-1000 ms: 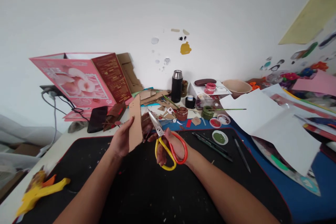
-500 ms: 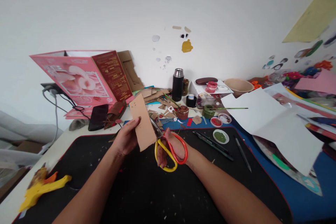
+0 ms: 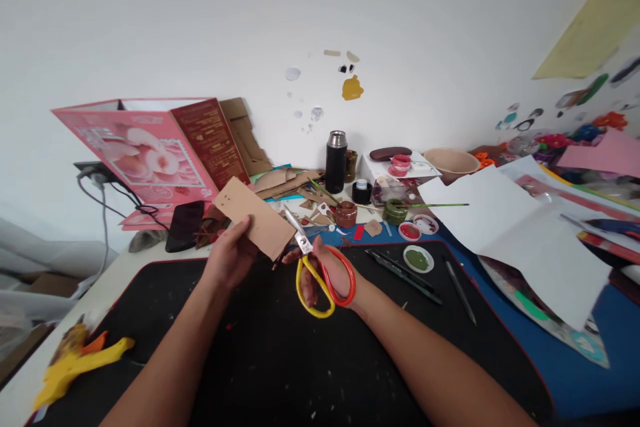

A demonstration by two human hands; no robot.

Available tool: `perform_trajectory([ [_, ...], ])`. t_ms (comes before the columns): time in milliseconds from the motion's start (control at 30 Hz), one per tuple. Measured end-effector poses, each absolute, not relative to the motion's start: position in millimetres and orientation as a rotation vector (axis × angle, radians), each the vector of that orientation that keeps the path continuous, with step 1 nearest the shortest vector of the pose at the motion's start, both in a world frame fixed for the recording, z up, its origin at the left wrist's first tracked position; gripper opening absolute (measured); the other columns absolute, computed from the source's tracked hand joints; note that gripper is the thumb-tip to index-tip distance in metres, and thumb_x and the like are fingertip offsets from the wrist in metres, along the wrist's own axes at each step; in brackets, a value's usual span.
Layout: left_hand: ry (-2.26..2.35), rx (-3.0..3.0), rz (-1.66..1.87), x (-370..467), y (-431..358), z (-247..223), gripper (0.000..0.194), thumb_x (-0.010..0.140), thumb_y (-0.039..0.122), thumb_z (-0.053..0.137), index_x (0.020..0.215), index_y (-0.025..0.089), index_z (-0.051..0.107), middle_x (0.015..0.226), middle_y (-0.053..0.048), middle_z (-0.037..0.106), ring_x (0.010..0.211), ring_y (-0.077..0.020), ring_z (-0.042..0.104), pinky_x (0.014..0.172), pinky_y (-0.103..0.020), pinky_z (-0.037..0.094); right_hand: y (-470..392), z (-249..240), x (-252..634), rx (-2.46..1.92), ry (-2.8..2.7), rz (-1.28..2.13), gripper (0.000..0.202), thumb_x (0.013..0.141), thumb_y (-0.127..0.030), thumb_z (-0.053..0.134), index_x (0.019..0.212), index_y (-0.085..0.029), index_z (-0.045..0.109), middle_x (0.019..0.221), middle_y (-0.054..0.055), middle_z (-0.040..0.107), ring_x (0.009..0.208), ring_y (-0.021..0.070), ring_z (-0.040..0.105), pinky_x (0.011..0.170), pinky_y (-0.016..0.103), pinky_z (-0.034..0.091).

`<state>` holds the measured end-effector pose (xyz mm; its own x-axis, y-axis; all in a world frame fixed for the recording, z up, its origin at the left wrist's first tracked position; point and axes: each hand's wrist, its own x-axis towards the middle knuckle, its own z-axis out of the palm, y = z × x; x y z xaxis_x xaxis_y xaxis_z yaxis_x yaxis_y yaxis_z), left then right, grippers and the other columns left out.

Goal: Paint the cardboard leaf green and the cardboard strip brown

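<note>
A rectangular piece of cardboard (image 3: pixel 257 219), with a few small dark marks near its far left corner, is pinched in my left hand (image 3: pixel 230 257) and held tilted above the mat. My right hand (image 3: pixel 334 273) grips a pair of scissors (image 3: pixel 303 240) by its red and yellow handles. The blades point up and away, apart from the cardboard and just right of its edge. Some of the right fingers are hidden behind the handles. Beneath both hands lies a black mat (image 3: pixel 280 360).
Cardboard scraps (image 3: pixel 285 181), a black thermos (image 3: pixel 336 163) and open paint jars (image 3: pixel 345 213) stand behind the hands. At the left are a yellow glue gun (image 3: pixel 75 363), a phone (image 3: pixel 185 225) and a pink box (image 3: pixel 150 153). White paper (image 3: pixel 520 227) and pens (image 3: pixel 405 277) lie to the right.
The cardboard has turned anticlockwise and shifted left, away from the scissors. Its edge no longer overlaps the blades, which now show fully. The camera view has moved slightly.
</note>
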<state>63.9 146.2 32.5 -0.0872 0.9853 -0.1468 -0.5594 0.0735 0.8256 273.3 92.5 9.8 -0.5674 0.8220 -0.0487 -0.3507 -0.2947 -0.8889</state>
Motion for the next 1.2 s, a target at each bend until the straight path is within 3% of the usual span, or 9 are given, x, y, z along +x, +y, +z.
perform_trajectory([
  [233,0.929,0.716,1.333,75,144,19,0.027,0.08,0.029,0.087,0.1,0.014,0.078,0.098,-0.014,0.084,0.102,-0.0349,0.08,0.089,-0.045,0.068,98,11,276,-0.717,-1.029,1.817,0.089,0.086,-0.096,0.047,0.084,-0.011,0.072,0.045,0.003,0.06,0.037,0.0145,0.055,0.039,0.022,0.041],
  [400,0.784,0.739,1.218,87,141,14,0.029,0.08,0.029,0.088,0.101,0.011,0.077,0.108,-0.019,0.083,0.114,-0.0372,0.077,0.1,-0.048,0.064,102,19,282,-0.769,-0.946,1.716,0.081,0.087,-0.094,0.048,0.06,-0.018,0.059,0.039,0.0,0.049,0.037,0.0127,0.051,0.039,0.022,0.037],
  [500,0.781,0.747,1.215,86,142,13,0.03,0.084,0.03,0.085,0.105,0.011,0.076,0.109,-0.019,0.083,0.111,-0.0354,0.078,0.098,-0.045,0.065,104,23,284,-0.81,-0.922,1.688,0.082,0.088,-0.093,0.048,0.052,-0.02,0.052,0.038,0.0,0.045,0.037,0.0121,0.049,0.04,0.022,0.035],
  [700,0.873,0.758,1.319,77,147,11,0.036,0.078,0.038,0.092,0.101,0.015,0.076,0.098,-0.012,0.084,0.091,-0.0295,0.081,0.083,-0.043,0.068,101,21,279,-0.874,-0.914,1.657,0.076,0.082,-0.093,0.057,0.062,-0.02,0.056,0.041,0.0,0.052,0.036,0.0122,0.051,0.039,0.022,0.035],
  [933,0.866,0.753,1.416,78,143,14,0.038,0.064,0.034,0.101,0.076,0.014,0.072,0.081,-0.007,0.079,0.078,-0.0223,0.077,0.075,-0.034,0.066,97,15,272,-0.956,-1.009,1.549,0.069,0.081,-0.087,0.066,0.085,-0.019,0.064,0.043,-0.003,0.057,0.036,0.0151,0.055,0.04,0.023,0.041],
  [1067,0.855,0.753,1.467,78,141,19,0.036,0.063,0.034,0.101,0.074,0.014,0.073,0.081,-0.006,0.08,0.068,-0.0177,0.074,0.069,-0.03,0.065,98,12,272,-1.04,-0.993,1.48,0.064,0.079,-0.084,0.07,0.079,-0.021,0.059,0.043,-0.002,0.058,0.036,0.0152,0.055,0.038,0.023,0.039],
  [1200,0.871,0.781,1.433,79,140,22,0.037,0.063,0.037,0.102,0.077,0.013,0.077,0.082,-0.009,0.081,0.066,-0.0196,0.075,0.067,-0.03,0.064,99,11,273,-1.056,-1.019,1.458,0.06,0.08,-0.08,0.071,0.083,-0.021,0.059,0.043,-0.003,0.058,0.036,0.0153,0.056,0.038,0.022,0.039],
])
